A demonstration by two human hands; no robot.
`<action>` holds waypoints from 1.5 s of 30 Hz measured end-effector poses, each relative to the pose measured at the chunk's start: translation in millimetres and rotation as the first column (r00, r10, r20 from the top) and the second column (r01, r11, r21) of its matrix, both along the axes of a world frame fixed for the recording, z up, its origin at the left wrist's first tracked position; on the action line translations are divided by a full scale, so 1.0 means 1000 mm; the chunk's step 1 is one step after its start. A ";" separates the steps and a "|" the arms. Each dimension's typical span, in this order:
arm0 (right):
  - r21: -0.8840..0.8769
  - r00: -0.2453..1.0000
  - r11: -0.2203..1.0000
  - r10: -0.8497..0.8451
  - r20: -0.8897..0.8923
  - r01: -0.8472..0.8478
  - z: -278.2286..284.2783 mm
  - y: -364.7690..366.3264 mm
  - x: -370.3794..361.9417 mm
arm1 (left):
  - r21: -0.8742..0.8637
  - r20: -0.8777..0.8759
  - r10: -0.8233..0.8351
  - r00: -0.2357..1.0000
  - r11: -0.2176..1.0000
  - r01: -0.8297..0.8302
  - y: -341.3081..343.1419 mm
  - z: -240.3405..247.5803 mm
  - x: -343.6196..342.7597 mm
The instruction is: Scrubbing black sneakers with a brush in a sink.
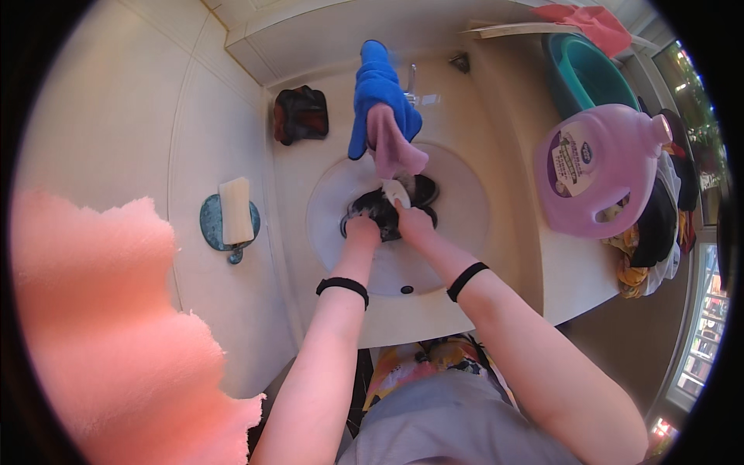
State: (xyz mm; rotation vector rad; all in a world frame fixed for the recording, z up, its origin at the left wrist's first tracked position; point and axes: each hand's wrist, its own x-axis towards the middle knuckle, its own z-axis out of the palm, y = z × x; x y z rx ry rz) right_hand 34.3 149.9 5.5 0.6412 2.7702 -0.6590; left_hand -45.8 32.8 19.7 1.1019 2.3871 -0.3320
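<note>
A pair of black shoes lies in the round white sink (329,256). My left hand (363,228) is closed on the nearer black shoe (373,204), its fingers partly hidden against it. White suds show on that shoe's upper. In my right hand (416,223) is a small white oblong block (397,193), pressed at the shoe; whether it is soap or a brush I cannot make out. Beyond my right hand, the other black shoe (424,190) rests against the sink's far right side. A black band circles each of my forearms.
A blue and pink cloth (381,101) hangs over the faucet (411,81). On the right ledge stand a purple detergent jug (597,170), a green basin (593,74) and piled clothes (659,225). At left are a soap dish (209,221) and a pink towel (116,310).
</note>
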 end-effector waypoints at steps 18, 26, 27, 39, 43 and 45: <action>-0.149 0.975 0.967 0.215 0.062 -0.204 0.034 -0.050 0.022 | -0.122 0.084 -0.035 0.996 0.992 0.045 -0.039 0.004 -0.002; -0.003 0.992 0.994 0.108 -0.061 -0.109 0.017 -0.032 -0.015 | -0.098 0.086 0.070 0.994 0.993 -0.062 -0.029 -0.004 0.006; -0.035 0.994 0.995 0.097 -0.053 -0.099 0.017 -0.035 -0.011 | -0.095 0.086 0.071 0.994 0.993 -0.063 -0.026 -0.002 0.006; -0.047 1.000 0.999 0.001 -0.004 -0.001 0.000 -0.029 -0.004 | -0.124 0.132 0.078 0.988 0.990 -0.061 -0.016 0.004 0.012; -0.088 0.986 0.983 0.164 0.016 -0.162 0.033 -0.042 0.020 | -0.185 0.186 0.158 0.970 0.975 -0.124 -0.031 0.004 0.009; -0.080 0.971 0.969 0.236 0.039 -0.232 0.035 -0.025 0.036 | -0.210 0.221 0.163 0.962 0.971 -0.116 -0.031 0.005 0.014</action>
